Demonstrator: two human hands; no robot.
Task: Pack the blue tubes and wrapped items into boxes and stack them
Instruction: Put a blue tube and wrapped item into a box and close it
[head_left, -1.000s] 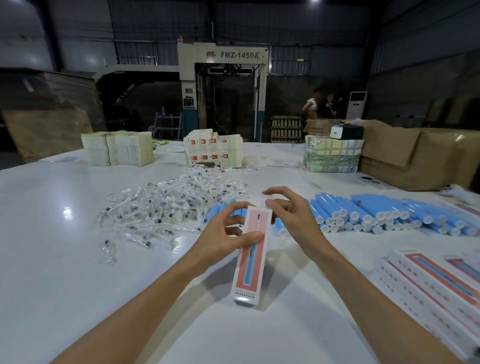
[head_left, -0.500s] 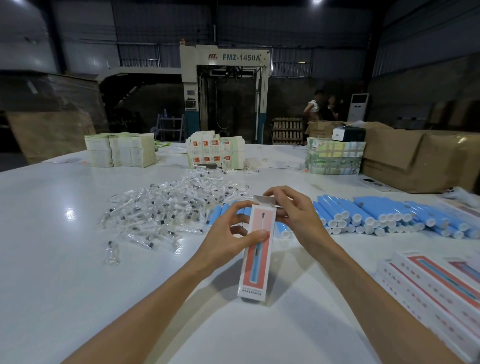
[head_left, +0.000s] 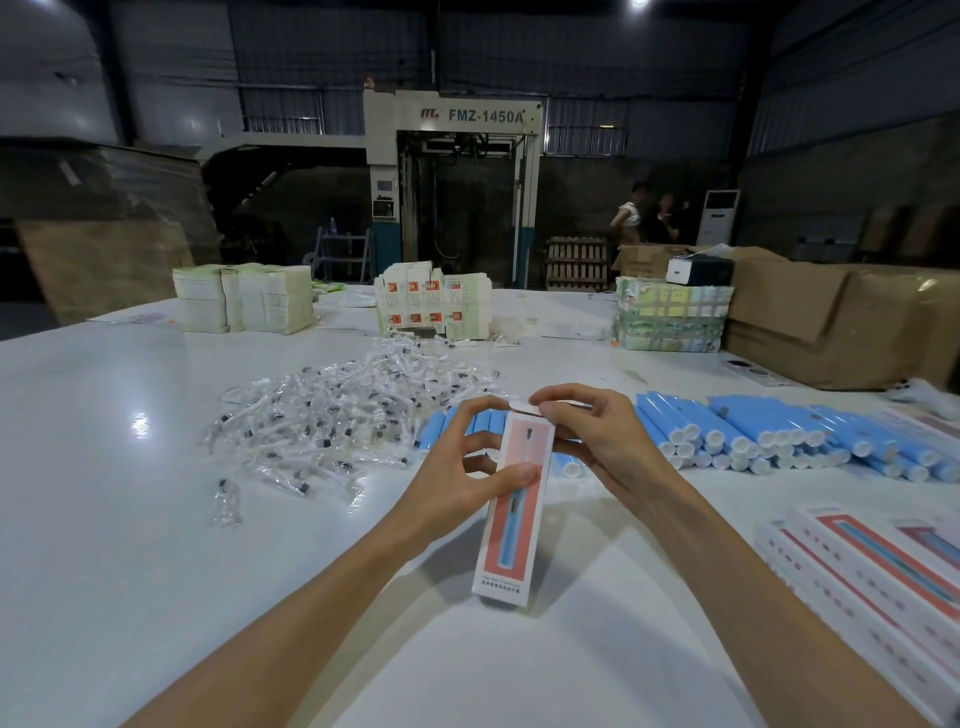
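Over glossy table (head_left: 104, 467), hands (head_left: 457, 483) (head_left: 608, 447) grip slim box (head_left: 514, 545) (cardbd)

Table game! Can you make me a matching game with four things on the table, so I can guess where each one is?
Things:
1. pink box
2. blue tubes
3. wrapped items
4. brown carton

Places:
A. far right side of the table
B. gripped by the left hand and right hand
C. heaped left of the hands
D. lined up mostly right of the hands

Pairs: 1-B, 2-D, 3-C, 4-A.
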